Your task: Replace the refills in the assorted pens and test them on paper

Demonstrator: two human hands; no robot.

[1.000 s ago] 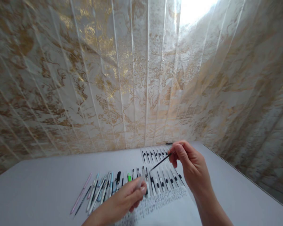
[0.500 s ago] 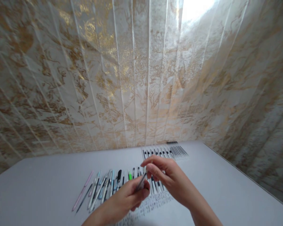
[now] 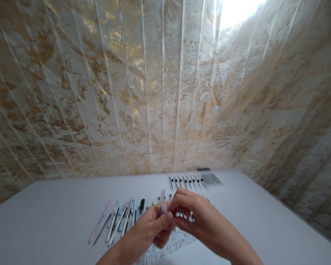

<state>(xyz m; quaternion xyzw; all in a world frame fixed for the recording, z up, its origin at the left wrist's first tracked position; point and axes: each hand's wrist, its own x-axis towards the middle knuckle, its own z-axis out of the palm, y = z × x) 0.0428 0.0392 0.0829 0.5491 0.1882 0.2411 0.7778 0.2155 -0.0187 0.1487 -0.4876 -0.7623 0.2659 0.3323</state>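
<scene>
My left hand [image 3: 150,230] and my right hand [image 3: 194,217] meet over the middle of the white table [image 3: 57,221]. Both are closed on a clear, whitish pen barrel [image 3: 162,200] that stands nearly upright between their fingertips. Under the hands lies a row of pens [image 3: 121,221] in pink, blue, black and green, side by side. Farther back sits a set of thin black refills and pen parts [image 3: 195,181]. A sheet with handwriting [image 3: 171,244] shows just below the hands.
A gold-and-white patterned curtain [image 3: 154,92] hangs close behind the table and wraps round its right side. Bright light comes through at the top right [image 3: 237,11]. The table's right edge [image 3: 292,217] runs diagonally toward me.
My right hand carried a thin black refill from the back row down to my left hand. Both hands have now closed together on the clear barrel, and the refill is no longer visible.
</scene>
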